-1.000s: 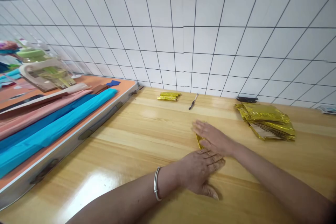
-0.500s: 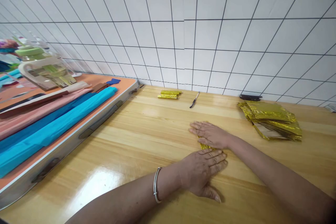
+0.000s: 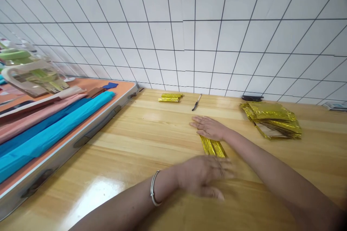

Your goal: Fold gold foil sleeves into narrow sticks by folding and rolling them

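A piece of shiny gold foil point(image 3: 213, 147) with lengthwise creases lies on the wooden table, partly covered by both hands. My right hand point(image 3: 208, 127) rests flat over its far end, fingers stretched to the left. Over the near end is my left hand point(image 3: 203, 173), blurred by motion, with fingers extended and the thumb apart; whether it touches the foil I cannot tell. A silver bangle point(image 3: 154, 188) circles the left wrist. Two narrow folded gold strips point(image 3: 170, 97) lie farther back, beside a pen point(image 3: 196, 102).
A stack of gold foil sheets point(image 3: 273, 121) sits at the back right, with a black object point(image 3: 252, 98) behind it. On the left, an orange-topped board point(image 3: 125, 88) carries rolled coloured paper point(image 3: 62, 126) and a clear holder point(image 3: 38, 79). A tiled wall point(image 3: 162, 36) closes off the back.
My hands have moved apart along the foil, uncovering its creased middle. The right hand has slid toward the far end. The whole view has shifted slightly.
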Tool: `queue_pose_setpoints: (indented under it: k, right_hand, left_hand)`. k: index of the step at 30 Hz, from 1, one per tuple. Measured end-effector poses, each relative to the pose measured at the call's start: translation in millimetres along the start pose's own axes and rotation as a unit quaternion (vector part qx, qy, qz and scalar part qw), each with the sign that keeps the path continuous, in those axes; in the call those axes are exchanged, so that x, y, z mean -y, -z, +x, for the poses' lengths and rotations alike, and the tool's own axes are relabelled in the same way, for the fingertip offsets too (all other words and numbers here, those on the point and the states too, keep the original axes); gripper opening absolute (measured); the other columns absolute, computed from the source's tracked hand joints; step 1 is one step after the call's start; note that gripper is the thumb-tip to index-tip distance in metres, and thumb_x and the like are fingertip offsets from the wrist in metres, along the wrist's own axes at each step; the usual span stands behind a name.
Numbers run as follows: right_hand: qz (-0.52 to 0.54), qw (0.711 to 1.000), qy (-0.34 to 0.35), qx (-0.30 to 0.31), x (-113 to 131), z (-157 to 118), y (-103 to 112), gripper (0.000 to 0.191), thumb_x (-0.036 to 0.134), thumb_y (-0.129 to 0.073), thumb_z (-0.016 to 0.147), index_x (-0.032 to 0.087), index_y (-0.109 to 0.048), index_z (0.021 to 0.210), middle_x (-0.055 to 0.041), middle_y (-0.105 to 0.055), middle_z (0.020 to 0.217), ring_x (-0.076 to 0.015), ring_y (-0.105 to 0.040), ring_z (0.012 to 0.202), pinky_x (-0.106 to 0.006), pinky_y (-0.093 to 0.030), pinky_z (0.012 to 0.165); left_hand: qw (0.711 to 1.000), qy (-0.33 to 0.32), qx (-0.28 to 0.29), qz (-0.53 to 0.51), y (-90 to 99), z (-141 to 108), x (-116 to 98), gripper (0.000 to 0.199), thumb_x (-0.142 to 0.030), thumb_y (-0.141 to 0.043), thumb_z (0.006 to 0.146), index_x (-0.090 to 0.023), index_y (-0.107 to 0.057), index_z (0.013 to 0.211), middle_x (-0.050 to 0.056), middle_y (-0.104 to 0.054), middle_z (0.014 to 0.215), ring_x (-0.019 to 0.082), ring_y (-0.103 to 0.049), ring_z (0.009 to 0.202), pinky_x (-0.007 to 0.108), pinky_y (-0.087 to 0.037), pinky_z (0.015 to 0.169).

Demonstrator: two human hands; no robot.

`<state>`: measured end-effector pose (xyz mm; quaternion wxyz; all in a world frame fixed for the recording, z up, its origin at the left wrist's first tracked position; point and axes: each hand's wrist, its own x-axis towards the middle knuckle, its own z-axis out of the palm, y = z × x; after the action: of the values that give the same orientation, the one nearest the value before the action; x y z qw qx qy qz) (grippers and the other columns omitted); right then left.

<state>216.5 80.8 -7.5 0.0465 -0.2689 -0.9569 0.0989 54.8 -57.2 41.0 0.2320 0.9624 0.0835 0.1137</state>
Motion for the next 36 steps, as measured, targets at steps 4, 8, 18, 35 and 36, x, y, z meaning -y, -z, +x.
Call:
queue_pose_setpoints:
  k: [4,8,18,35,36]
  right_hand:
    - [-0.006,1.000,0.008,0.007,-4.4,2.4,-3.8,0.052,0.045,-0.030,0.093,0.030,-0.023,0.141,0.0003,-0.014,0.150,-0.0188,-0.014,0.137,-0.038,-0.012,0.110]
    - [-0.002,1.000,0.009,-0.010,-4.3,2.7,-4.3,0.050,0.043,-0.031,0.093,0.029,-0.026,0.141,-0.0002,-0.017,0.150,-0.0189,-0.015,0.136,-0.038,-0.012,0.110]
    - [0.006,1.000,0.004,-0.015,-3.1,0.4,-2.3,0.052,0.048,-0.027,0.092,0.029,-0.025,0.141,-0.0008,-0.017,0.150,-0.0198,-0.018,0.136,-0.038,-0.013,0.109]
    - [-0.125,0.963,-0.196,-0.140,-30.3,-9.4,14.6,0.045,0.031,-0.029,0.092,0.014,-0.042,0.132,-0.0148,-0.041,0.137,-0.0275,-0.034,0.127,-0.048,-0.026,0.101]
    - [-0.128,0.962,-0.198,-0.140,-26.7,-24.5,15.1,0.044,0.030,-0.030,0.092,0.016,-0.045,0.130,-0.0136,-0.043,0.136,-0.0271,-0.035,0.127,-0.048,-0.027,0.101]
  left_hand:
    - [0.987,0.138,-0.043,0.069,2.5,-3.7,27.4,0.059,-0.048,-0.027,0.092,-0.012,-0.030,0.138,0.011,-0.021,0.147,0.020,-0.017,0.137,0.034,-0.014,0.112]
    - [0.984,0.145,0.007,0.105,-11.2,-4.1,33.0,0.072,-0.058,-0.028,0.088,-0.012,-0.020,0.142,0.013,-0.015,0.148,0.026,-0.009,0.138,0.042,-0.007,0.112]
    - [0.988,0.125,0.026,0.086,-14.0,0.9,17.2,0.075,-0.061,-0.033,0.085,-0.015,-0.020,0.142,0.012,-0.016,0.148,0.026,-0.012,0.137,0.041,-0.009,0.112]
    - [0.988,0.125,0.015,0.094,-13.2,-1.8,18.0,0.071,-0.060,-0.032,0.086,-0.017,-0.022,0.141,0.010,-0.020,0.148,0.023,-0.015,0.137,0.037,-0.012,0.112]
    - [0.988,0.123,0.011,0.097,-14.4,-1.8,18.6,0.069,-0.059,-0.031,0.087,-0.017,-0.023,0.141,0.009,-0.021,0.148,0.022,-0.015,0.137,0.037,-0.012,0.112]
